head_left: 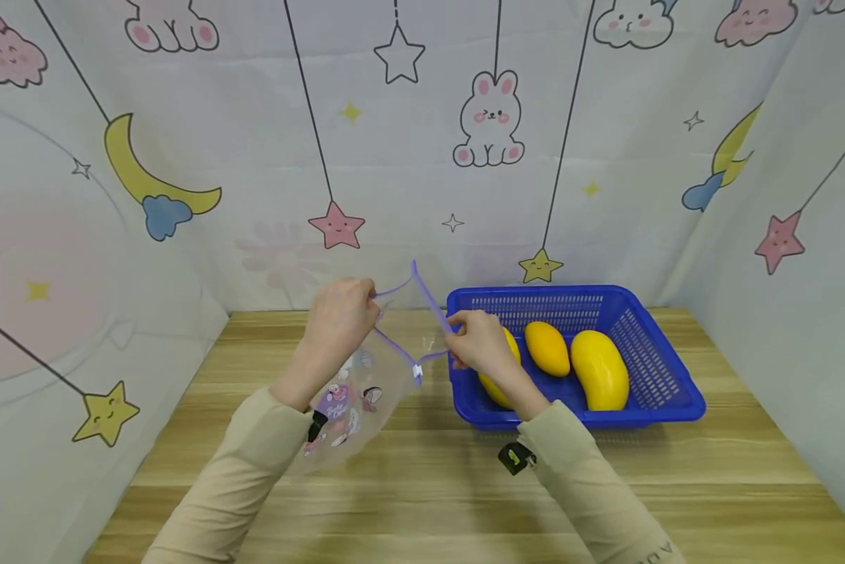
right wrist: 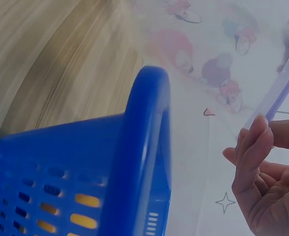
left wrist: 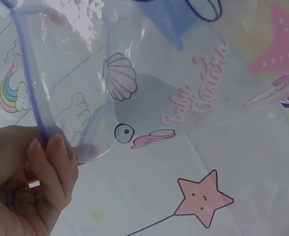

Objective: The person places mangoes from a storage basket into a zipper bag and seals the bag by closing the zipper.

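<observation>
Worktop [head_left: 422, 501] carries the blue basket [head_left: 665, 392] against its back edge, toward the right, three yellow mangoes [head_left: 598, 368] inside. Just left of it I hold a clear printed pouch [head_left: 355, 399] above the wood, left hand [head_left: 337, 321] and right hand [head_left: 480, 345] each pinching one purple rim [head_left: 429, 301], mouth pulled apart.
</observation>
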A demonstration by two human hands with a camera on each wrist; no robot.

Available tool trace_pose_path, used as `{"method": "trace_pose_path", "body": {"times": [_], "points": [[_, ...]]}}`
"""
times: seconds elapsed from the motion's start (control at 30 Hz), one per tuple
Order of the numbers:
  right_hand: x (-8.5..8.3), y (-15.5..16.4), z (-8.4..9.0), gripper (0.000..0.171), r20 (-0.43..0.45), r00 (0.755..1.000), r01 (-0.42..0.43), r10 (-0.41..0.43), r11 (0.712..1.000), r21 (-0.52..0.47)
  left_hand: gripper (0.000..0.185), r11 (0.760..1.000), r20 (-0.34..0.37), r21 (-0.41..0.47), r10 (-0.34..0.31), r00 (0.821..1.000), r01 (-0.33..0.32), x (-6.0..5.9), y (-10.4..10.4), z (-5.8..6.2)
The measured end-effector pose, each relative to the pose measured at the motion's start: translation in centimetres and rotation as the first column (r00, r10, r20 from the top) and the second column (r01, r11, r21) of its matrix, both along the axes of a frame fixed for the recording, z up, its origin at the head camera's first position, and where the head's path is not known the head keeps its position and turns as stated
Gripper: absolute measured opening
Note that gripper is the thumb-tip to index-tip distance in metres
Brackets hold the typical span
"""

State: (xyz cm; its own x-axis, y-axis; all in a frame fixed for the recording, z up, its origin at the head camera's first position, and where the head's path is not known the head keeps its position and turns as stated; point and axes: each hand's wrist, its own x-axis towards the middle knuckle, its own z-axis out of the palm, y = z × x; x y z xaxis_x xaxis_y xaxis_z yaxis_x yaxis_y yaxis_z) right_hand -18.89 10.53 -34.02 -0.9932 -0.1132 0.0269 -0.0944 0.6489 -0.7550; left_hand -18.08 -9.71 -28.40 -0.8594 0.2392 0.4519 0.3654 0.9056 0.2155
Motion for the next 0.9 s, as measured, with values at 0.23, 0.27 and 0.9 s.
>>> {"method": "trace_pose_path", "body": {"times": [0.23, 0.27, 0.9], "points": [[0.0, 1.2, -0.4, 0.026, 0.031, 0.999, 0.019, -0.018, 1.000, -0.008, 0.021, 0.999, 0.006, 0.017, 0.035, 0.999, -0.035, -0.3, -0.9, 0.4], [0.0, 1.4, -0.4, 0.025, 0.034, 0.999, 0.019, -0.019, 1.000, -0.014, 0.022, 0.999, 0.014, 0.022, 0.039, 0.999, -0.040, -0.3, -1.0, 0.4], [-0.2, 3.3, -1.4, 0.015, 0.061, 0.997, 0.050, -0.048, 0.998, -0.030, 0.011, 0.997, -0.023, 0.066, 0.043, 0.999, -0.042, -0.7, -3.0, -0.8]]}}
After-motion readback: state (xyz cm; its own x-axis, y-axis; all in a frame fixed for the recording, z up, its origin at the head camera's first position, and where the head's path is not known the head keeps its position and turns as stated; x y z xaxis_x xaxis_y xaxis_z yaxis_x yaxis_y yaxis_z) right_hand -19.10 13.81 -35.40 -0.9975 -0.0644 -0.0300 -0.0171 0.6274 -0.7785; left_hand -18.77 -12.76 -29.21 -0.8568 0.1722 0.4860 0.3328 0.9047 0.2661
